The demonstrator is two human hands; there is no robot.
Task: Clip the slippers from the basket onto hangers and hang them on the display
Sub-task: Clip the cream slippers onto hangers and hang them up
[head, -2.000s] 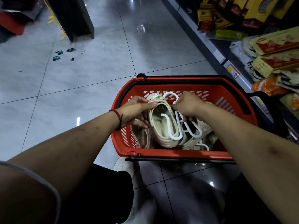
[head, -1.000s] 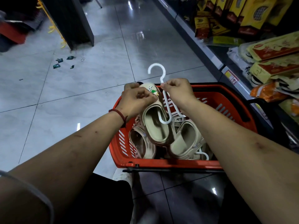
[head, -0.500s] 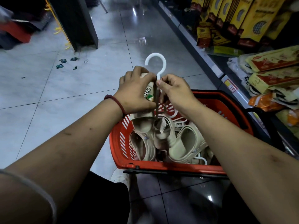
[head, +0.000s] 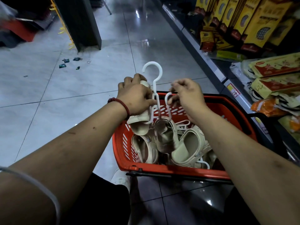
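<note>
A red plastic basket (head: 215, 171) stands on the floor in front of me with several beige slippers (head: 185, 148) and loose white hangers inside. My left hand (head: 136, 96) grips one beige slipper (head: 139, 122) together with the stem of a white hanger (head: 155, 88), hook pointing up. My right hand (head: 188, 95) pinches the hanger's right loop (head: 167, 101) just above the basket. A second beige slipper (head: 165, 135) dangles from the hanger's lower end over the basket.
A shelf of yellow and red packaged goods (head: 253, 30) runs along the right, close to the basket. A dark shelving end (head: 81, 23) stands at the upper left, with small bits of litter (head: 65, 62) on the grey tiled floor. My dark-clothed knee (head: 97, 200) is below.
Both hands lifted the slipper and hanger out of the basket. My right hand has shifted from the hanger's stem to its right loop, and a second slipper now hangs from it.
</note>
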